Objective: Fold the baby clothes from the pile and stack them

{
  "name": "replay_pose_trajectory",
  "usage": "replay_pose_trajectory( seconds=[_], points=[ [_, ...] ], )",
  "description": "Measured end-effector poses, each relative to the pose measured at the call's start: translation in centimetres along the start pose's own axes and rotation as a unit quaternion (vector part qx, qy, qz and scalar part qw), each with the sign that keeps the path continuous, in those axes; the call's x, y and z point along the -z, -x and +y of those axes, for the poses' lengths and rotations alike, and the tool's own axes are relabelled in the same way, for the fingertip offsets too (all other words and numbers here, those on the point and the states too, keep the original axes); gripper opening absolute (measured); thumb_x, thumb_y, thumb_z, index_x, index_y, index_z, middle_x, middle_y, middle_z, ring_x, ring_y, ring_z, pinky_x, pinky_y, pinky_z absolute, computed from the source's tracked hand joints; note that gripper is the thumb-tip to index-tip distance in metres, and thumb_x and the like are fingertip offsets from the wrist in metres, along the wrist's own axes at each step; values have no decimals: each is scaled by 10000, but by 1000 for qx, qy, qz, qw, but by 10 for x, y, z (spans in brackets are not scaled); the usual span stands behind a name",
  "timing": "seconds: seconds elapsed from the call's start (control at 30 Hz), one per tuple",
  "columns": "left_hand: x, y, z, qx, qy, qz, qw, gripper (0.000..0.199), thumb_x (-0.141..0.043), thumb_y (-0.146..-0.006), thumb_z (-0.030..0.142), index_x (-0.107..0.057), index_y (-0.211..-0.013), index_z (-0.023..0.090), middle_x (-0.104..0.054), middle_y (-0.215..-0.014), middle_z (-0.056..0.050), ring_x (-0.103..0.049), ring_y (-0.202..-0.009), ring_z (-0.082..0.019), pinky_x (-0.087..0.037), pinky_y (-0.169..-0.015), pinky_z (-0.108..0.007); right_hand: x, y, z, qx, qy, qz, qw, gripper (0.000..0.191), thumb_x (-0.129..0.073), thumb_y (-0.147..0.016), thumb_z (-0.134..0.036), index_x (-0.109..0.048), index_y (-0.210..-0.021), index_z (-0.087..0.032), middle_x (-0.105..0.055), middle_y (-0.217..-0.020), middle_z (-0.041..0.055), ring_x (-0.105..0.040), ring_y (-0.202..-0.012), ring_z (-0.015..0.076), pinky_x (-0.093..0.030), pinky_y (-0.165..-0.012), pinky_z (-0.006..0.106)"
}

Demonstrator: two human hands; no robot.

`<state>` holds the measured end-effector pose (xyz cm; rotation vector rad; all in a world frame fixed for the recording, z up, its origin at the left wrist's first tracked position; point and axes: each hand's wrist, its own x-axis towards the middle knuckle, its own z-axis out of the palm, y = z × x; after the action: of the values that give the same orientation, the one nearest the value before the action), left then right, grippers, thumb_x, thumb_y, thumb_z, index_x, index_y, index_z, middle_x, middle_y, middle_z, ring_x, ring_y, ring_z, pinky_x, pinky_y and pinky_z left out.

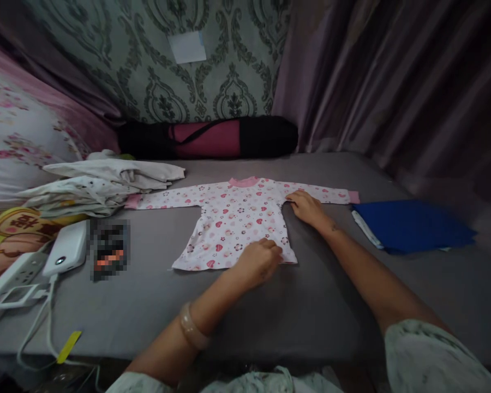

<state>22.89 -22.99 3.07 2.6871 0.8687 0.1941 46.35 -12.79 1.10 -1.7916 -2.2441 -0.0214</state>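
Observation:
A child's white long-sleeved shirt (pixel 239 210) with pink cuffs, a pink collar and a print of hearts and flowers lies spread flat, its collar away from me. My left hand (pixel 259 262) is over the right part of the hem, fingers curled closed against the cloth; its fingertips are partly hidden. At the right underarm, where sleeve and body meet, my right hand (pixel 306 207) has its fingertips pinched together on the fabric. Both sleeves stretch straight out to the sides.
Folded blue cloth (pixel 409 225) lies at the right. Piled pale clothes (pixel 118 177) are at the left, near a white power bank (pixel 67 245), a power strip (pixel 14 278) and cables. A black and maroon long bag (pixel 208 139) lies along the wall.

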Motion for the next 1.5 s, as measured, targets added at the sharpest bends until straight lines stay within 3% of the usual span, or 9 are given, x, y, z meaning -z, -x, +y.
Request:
replay_pose_trajectory(
  seconds=[0.13, 0.4, 0.7, 0.87, 0.93, 1.0, 1.1, 1.23, 1.5],
  points=[
    [-15, -16, 21, -2, -16, 14, 1000, 331, -524, -910, 460, -589, -1038, 161, -602, -1051, -99, -551, -983, -236, -475, -842, -347, -8, -14, 0, 50, 69, -27, 996, 354, -404, -880, -58, -648, -1098, -192, -627, -1144, 102, -531, -1085, 227, -417, -881, 315],
    [-19, -24, 27, 2, -35, 9, 999, 245, -374, -959, 219, -600, -902, 144, -616, -940, -113, -567, -907, -230, -487, -802, -362, -9, -23, 8, 111, 131, -19, 985, 341, -365, -911, -79, -654, -1067, -171, -639, -1084, 119, -537, -1028, 240, -391, -880, 338],
    [-31, -23, 18, -22, 44, 58, 997, 220, -411, -942, 249, -610, -889, 172, -622, -943, -88, -579, -927, -201, -483, -851, -338, -3, -25, 9, 115, 125, -45, 984, 336, -377, -894, -58, -664, -1036, -161, -646, -1079, 128, -535, -1022, 248, -404, -876, 349],
    [-43, -20, 29, -12, 29, 98, 995, 206, -397, -926, 162, -572, -1028, 127, -543, -1284, -176, -477, -1241, -249, -417, -1043, -380, -8, -21, -32, 59, 92, -11, 994, 399, -349, -891, -71, -610, -1193, -67, -564, -1284, 206, -461, -1235, 303, -329, -1046, 424],
    [-49, -20, 32, -16, 19, 95, 995, 226, -371, -919, 114, -555, -1049, 113, -553, -1274, -195, -464, -1268, -251, -395, -1074, -395, -19, -14, -59, 76, 36, -23, 996, 472, -333, -938, -173, -458, -1367, -20, -447, -1427, 216, -350, -1355, 300, -271, -1114, 420],
    [-53, -18, 34, -18, 17, 82, 996, 219, -363, -924, 115, -555, -1029, 117, -599, -1192, -190, -509, -1222, -252, -411, -1059, -411, -32, -5, -82, 113, -23, -81, 990, 559, -316, -972, -320, -342, -1450, -31, -346, -1509, 193, -265, -1413, 292, -238, -1145, 431],
    [-56, -15, 35, -17, 23, 69, 997, 210, -406, -941, 199, -565, -1038, 103, -628, -1145, -184, -540, -1193, -262, -417, -1057, -412, -46, 6, -98, 158, -49, -110, 980, 600, -270, -983, -422, -304, -1481, -89, -253, -1559, 158, -174, -1448, 286, -161, -1167, 491],
    [-54, -8, 35, -15, 49, 77, 996, 321, -454, -933, 260, -524, -1193, 84, -505, -1379, -210, -411, -1348, -271, -345, -1125, -433, -50, 0, -83, 149, -30, -89, 984, 584, -242, -987, -437, -319, -1481, -136, -254, -1562, 142, -168, -1451, 272, -114, -1171, 508],
    [-49, 6, 37, 38, 54, 73, 995, 469, -466, -931, 410, -471, -1331, 164, -404, -1472, -187, -274, -1409, -373, -242, -1114, -625, -47, -39, -38, 80, 4, -92, 993, 570, -218, -989, -405, -325, -1482, -138, -260, -1556, 161, -202, -1441, 285, -151, -1159, 515]
  ],
)
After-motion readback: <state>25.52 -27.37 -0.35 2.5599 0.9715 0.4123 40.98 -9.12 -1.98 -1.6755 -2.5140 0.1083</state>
